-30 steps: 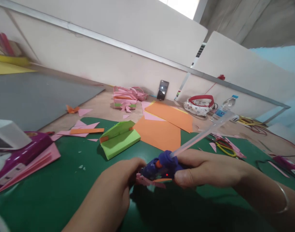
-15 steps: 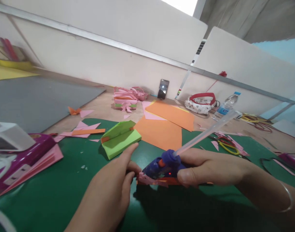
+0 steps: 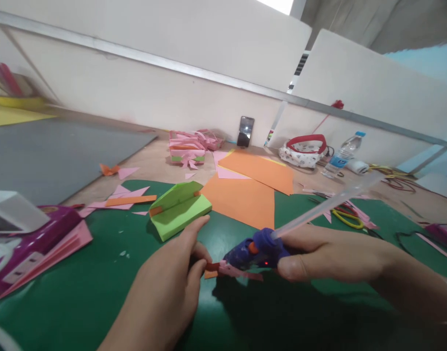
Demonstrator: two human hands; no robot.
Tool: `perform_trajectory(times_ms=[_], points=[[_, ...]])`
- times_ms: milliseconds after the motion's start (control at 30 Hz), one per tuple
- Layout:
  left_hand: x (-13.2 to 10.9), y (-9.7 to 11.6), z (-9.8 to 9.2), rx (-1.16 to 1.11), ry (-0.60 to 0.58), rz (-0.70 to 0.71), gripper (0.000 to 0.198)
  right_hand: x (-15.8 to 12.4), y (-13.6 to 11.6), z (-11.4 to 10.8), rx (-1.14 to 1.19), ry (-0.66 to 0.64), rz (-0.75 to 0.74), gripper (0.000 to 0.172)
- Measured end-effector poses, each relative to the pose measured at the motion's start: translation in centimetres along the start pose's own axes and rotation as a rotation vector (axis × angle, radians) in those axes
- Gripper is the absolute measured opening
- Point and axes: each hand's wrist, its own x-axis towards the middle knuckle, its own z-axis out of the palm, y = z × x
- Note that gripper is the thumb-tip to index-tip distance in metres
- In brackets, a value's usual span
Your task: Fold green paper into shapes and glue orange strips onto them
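Observation:
My right hand [image 3: 318, 253] is wrapped round a blue hot glue gun [image 3: 258, 248] with a small red light lit and a long clear glue stick [image 3: 329, 202] sticking out of its back. The gun's tip points left, down toward a pink paper piece [image 3: 238, 273] close to the mat. Between thumb and fingers, my left hand [image 3: 172, 278] pinches the end of an orange paper strip [image 3: 211, 273] beside that tip. The far part of the strip is hidden by the gun. Just beyond my left hand lies a folded green paper piece [image 3: 181, 212] with orange tabs.
Orange sheets [image 3: 241, 200] lie behind the green mat [image 3: 109, 273]. Pink scraps and a purple device [image 3: 48, 239] are at left. Yellow-handled scissors [image 3: 347, 217], a water bottle [image 3: 343, 156] and a white-and-red pouch [image 3: 303, 151] stand right. A phone [image 3: 245, 130] leans on the wall.
My right hand has moved the glue gun slightly right, away from my left fingertips, so more of the orange strip's end shows. My left hand keeps its pinch. The camera view has shifted slightly.

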Motion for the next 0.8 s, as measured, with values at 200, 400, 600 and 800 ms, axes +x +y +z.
perform_trajectory(times_ms=[200, 400, 600, 800], points=[[0.0, -0.4, 0.0, 0.087, 0.031, 0.056, 0.044, -2.3, 1.6, -0.3, 0.023, 0.051, -0.031, 0.043], [0.0, -1.3, 0.5, 0.177, 0.127, 0.100, 0.044, -4.1, 3.2, -0.6, 0.086, 0.112, 0.086, 0.046], [0.1, -2.2, 0.8, 0.294, 0.209, 0.163, 0.045, -5.7, 4.1, -0.8, 0.112, 0.177, 0.171, 0.043], [-0.1, -2.3, 1.0, 0.321, 0.208, 0.186, 0.044, -5.4, 4.3, -1.1, 0.191, 0.139, 0.135, 0.039]])
